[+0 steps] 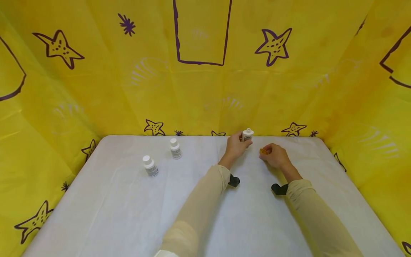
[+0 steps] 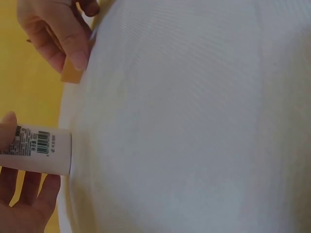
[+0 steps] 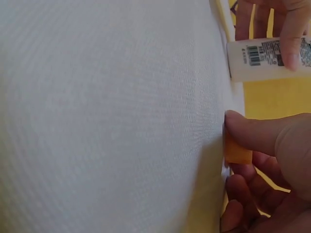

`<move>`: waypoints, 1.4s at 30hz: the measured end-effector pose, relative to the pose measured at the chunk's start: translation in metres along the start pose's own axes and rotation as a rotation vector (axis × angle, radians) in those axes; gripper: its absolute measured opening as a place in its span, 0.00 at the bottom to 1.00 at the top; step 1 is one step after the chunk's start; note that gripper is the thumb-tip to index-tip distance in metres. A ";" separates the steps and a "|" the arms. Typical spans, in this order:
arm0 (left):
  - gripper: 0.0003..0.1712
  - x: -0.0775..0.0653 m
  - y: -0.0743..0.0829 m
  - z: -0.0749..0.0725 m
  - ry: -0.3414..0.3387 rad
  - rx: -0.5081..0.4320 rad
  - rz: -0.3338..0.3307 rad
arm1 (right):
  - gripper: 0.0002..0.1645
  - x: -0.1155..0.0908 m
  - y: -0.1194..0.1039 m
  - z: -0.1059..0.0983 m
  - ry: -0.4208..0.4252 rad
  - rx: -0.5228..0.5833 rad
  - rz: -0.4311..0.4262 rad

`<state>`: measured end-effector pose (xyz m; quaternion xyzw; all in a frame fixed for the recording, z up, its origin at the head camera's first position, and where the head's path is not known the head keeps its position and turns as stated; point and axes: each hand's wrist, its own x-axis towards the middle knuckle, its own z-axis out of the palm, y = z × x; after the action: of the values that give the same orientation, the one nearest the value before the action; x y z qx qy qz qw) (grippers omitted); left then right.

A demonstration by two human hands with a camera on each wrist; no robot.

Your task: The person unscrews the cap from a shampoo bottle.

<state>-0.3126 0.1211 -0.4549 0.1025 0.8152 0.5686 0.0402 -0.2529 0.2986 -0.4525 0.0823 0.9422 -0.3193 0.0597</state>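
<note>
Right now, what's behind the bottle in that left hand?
Behind the bottle, the yellow sheet and far edge of the white table show. The bottle and left hand hide whatever is right behind them.

Smooth plastic-looking bottle [image 2: 56,153] — finely textured tablecloth [image 1: 257,221] — creased, faintly glossy yellow backdrop [image 1: 196,96]

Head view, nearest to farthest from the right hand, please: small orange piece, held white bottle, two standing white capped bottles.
1. Small orange piece, pinched in the right hand.
2. White labelled bottle, in the left hand.
3. Farther-back white capped bottle, left side.
4. Leftmost white capped bottle.
</note>
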 end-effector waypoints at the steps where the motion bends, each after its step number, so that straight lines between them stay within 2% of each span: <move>1: 0.24 0.000 0.000 0.001 0.000 0.009 -0.001 | 0.30 -0.001 0.000 0.000 -0.004 -0.001 0.001; 8: 0.27 0.000 0.000 0.001 -0.011 0.026 0.004 | 0.32 -0.002 -0.002 -0.002 -0.029 0.004 0.012; 12: 0.27 -0.001 -0.002 0.000 -0.017 0.108 -0.005 | 0.35 -0.003 -0.001 -0.002 -0.026 0.007 -0.018; 15: 0.28 -0.004 -0.004 -0.006 -0.016 0.170 -0.014 | 0.37 -0.005 -0.003 -0.001 -0.029 0.014 -0.035; 17: 0.29 -0.006 -0.005 -0.010 -0.011 0.191 -0.004 | 0.39 -0.007 -0.006 0.000 -0.037 0.011 -0.034; 20: 0.34 -0.009 -0.006 -0.016 -0.006 0.283 0.023 | 0.43 -0.012 -0.010 -0.001 -0.045 -0.011 -0.019; 24: 0.43 -0.015 -0.006 -0.022 -0.003 0.414 0.053 | 0.47 -0.021 -0.016 -0.005 -0.005 -0.068 -0.020; 28: 0.49 -0.024 -0.002 -0.029 0.002 0.432 0.064 | 0.49 -0.031 -0.022 -0.010 0.062 -0.089 -0.047; 34: 0.56 -0.040 0.005 -0.048 0.026 0.489 0.079 | 0.49 -0.046 -0.033 -0.016 0.138 -0.048 -0.124; 42: 0.54 -0.053 0.011 -0.079 0.076 0.508 0.144 | 0.51 -0.062 -0.051 -0.022 0.173 -0.007 -0.182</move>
<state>-0.2738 0.0404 -0.4198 0.1457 0.9232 0.3508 -0.0583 -0.2030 0.2650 -0.3943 0.0232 0.9485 -0.3119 -0.0507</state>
